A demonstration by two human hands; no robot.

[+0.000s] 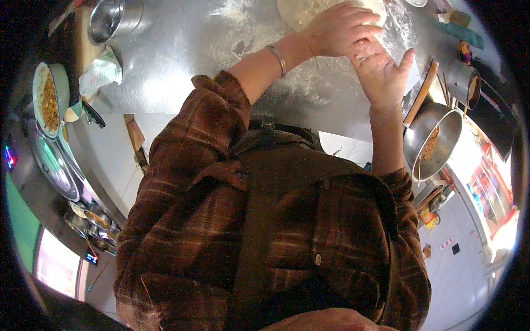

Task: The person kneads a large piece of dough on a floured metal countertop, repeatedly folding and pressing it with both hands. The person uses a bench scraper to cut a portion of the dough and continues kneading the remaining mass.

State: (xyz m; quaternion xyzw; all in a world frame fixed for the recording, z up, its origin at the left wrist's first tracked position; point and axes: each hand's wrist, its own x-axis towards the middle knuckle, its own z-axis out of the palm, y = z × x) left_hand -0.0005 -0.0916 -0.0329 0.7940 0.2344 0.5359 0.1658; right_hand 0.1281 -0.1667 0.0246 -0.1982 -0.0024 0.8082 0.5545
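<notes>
A mass of pale dough (290,12) lies on the floured steel table (165,49) at the top of the view. My left hand (345,29) reaches in front of the dough, a bracelet on its wrist, its fingers somewhat apart and lying across the fingers of my right hand. Palm up and thumb out, my right hand (379,70) has bits of dough stuck near the base of its fingers. Neither hand is seen to hold an object. The right fingertips are hidden under the left hand. A wooden rolling pin (421,94) lies to the right of my right hand.
Right of the rolling pin is a steel bowl (449,145) with brown crumbly filling, near a metal pot (459,80). On the left stand a steel basin (132,16), a plastic bag (101,72) and an enamel bowl (62,89) of filling. A round metal lid (56,165) lies beyond.
</notes>
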